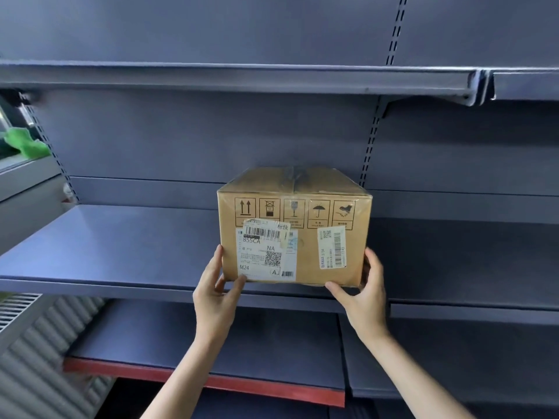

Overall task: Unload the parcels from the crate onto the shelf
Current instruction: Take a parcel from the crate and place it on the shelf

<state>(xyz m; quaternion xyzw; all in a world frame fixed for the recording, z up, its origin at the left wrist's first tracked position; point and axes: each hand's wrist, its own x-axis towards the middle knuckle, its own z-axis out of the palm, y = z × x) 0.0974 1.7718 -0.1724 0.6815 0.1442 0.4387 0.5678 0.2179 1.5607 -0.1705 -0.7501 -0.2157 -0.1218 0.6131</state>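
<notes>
Crate out of frame. Green object [25, 143] at left edge is cut off and blurred. Fingers of both hands hidden behind parcel [295, 225] sides; label [266, 251] small print unreadable.

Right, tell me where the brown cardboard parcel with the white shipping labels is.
In the head view, the brown cardboard parcel sits at the front edge of the middle dark blue metal shelf, centre frame, held between the left hand and right hand.

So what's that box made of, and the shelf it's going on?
The box looks like brown cardboard: matte tan sides, a taped top seam, printed handling symbols and paper labels stuck on. The shelf seems to be painted metal, smooth grey-blue with a soft sheen and slotted uprights behind, though the paint hides what's underneath.
</notes>
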